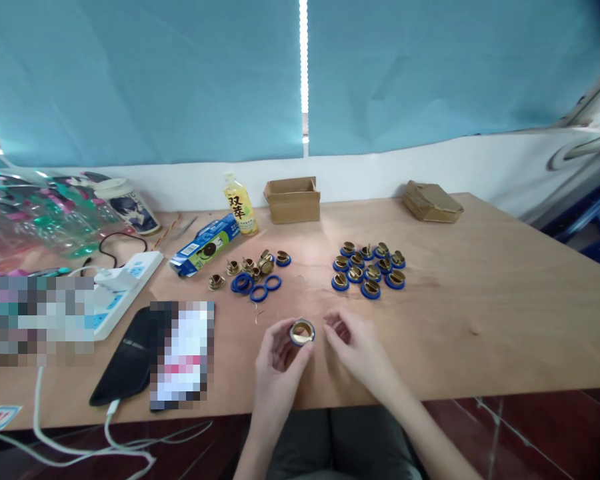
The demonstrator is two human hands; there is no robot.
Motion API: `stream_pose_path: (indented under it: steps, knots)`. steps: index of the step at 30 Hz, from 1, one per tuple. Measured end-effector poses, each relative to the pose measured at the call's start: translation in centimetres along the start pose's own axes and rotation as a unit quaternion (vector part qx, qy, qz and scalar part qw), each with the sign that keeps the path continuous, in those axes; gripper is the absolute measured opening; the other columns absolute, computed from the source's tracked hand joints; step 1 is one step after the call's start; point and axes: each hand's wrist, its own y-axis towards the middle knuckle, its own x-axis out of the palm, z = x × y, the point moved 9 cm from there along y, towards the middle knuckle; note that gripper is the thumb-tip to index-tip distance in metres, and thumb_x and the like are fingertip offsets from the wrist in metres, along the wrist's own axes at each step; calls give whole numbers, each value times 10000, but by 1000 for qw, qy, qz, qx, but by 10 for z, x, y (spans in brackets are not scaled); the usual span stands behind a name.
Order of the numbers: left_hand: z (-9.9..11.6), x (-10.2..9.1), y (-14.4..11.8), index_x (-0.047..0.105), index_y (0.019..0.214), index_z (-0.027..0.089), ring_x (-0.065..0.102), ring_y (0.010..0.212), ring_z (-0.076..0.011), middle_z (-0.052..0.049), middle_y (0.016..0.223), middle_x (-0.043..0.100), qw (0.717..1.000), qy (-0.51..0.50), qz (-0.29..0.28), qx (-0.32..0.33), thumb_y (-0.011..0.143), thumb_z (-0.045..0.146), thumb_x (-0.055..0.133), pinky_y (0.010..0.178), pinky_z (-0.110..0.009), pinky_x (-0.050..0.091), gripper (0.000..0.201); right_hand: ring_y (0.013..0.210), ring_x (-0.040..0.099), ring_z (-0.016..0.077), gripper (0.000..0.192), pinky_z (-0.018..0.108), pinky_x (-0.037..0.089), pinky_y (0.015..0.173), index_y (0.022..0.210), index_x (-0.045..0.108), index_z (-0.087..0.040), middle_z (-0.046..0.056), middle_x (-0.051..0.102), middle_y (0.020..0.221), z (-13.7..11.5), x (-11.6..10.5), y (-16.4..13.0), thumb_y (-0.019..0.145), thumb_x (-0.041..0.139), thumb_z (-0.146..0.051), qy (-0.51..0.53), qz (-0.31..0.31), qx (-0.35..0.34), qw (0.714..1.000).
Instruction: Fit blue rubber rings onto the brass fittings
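Head view. Item: brass fitting [302, 331] with blue ring, pinched in left hand [279, 357] fingertips above table [480, 320] front edge. Right hand [356, 347] just beside, fingers loosely curled, holding nothing. Judged small, light, rigid, smooth metal, likely slippery; rubbery ring offers surest grip at rim. Finished group [369, 268] sits beyond; loose blue rings [257, 285] sit left.
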Motion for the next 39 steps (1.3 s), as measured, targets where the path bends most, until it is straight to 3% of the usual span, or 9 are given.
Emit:
stream_pose_path:
  steps: [3,8,13,21,25,29,34,37,39]
  knots:
    - [-2,-2,1,609,1058,202,722,997,-196,-75,1054,750,1000,-4,12,-1,714,267,786,902,-293,569,392,689,638,159,179,242,439,643,987,624,-172,22,695,784,-14,3,41,842,556,-94,-199,-78,-37,976]
    - [-3,2,0,616,1013,192,727,967,-195,-79,1016,755,1000,-4,-3,-9,721,279,776,898,-299,573,344,808,657,204,165,267,431,695,1021,645,-134,93,720,883,-12,16,106,925,553,-230,-262,-80,-28,961]
    - [-2,3,0,618,1005,197,724,972,-194,-72,1013,753,1000,2,-14,-12,731,283,765,909,-303,571,323,1001,640,240,192,294,447,817,1058,628,-116,154,699,1067,-1,47,129,942,549,-247,-304,-76,-24,949]
    - [-4,-2,1,632,1010,197,717,984,-190,-76,1041,749,1000,-8,7,-17,735,289,776,894,-282,567,324,998,653,335,233,373,457,827,1079,634,-29,261,665,1105,-6,57,121,881,578,-137,-360,-130,-57,922]
    - [-7,-8,4,629,1010,192,723,962,-194,-81,1029,749,999,-36,34,-8,719,291,797,868,-282,574,351,1011,647,325,135,351,441,855,961,663,-56,240,688,1042,-15,54,112,838,617,-87,-347,-181,-103,914]
    - [-8,-12,5,629,1010,189,724,959,-196,-80,1020,751,997,-47,53,-5,708,296,809,863,-281,574,368,950,645,263,75,308,442,807,925,625,-95,194,689,1003,-27,31,103,918,559,-130,-307,-178,-122,927]
    - [-4,-10,3,611,1039,189,724,994,-215,-92,1053,747,998,-30,46,3,686,282,818,891,-310,577,420,803,608,177,100,259,430,703,916,532,-164,79,653,895,-37,-5,75,977,454,-148,-244,-123,-109,956]
    - [0,-5,1,598,1056,192,722,1013,-229,-99,1072,747,999,-7,30,19,689,255,813,916,-342,576,430,675,551,156,147,254,409,632,799,473,-210,-1,575,730,-32,-14,47,941,473,-172,-83,-74,-73,991]
    - [3,-1,-2,595,1061,194,722,1016,-229,-100,1080,747,999,8,18,31,707,240,801,915,-348,580,413,646,533,152,134,259,414,612,798,479,-218,-15,538,708,-20,-13,28,932,471,-225,47,-45,-34,997]
